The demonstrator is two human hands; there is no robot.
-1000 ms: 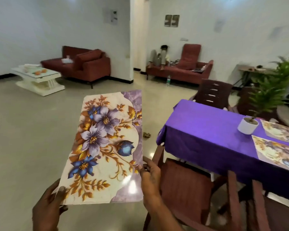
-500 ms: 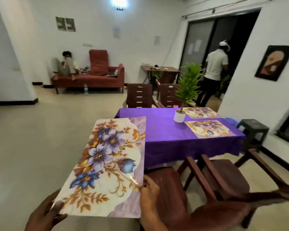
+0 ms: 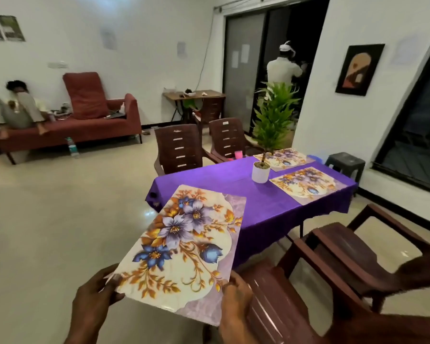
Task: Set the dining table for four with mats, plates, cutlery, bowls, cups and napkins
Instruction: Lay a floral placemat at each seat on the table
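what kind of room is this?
Likely a home's combined living and dining room: a dining table in a purple cloth with chairs round it, a red sofa by the wall, and two floral mats already laid.

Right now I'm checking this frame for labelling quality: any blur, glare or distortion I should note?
Head view: sharp on the held mat; motion blur smears the chairs at lower right; soft glare patches on the floor; wide-angle lens bends the door frame and window at the right edge.

Floral mat (image 3: 184, 247) between both hands, table (image 3: 258, 207) beyond
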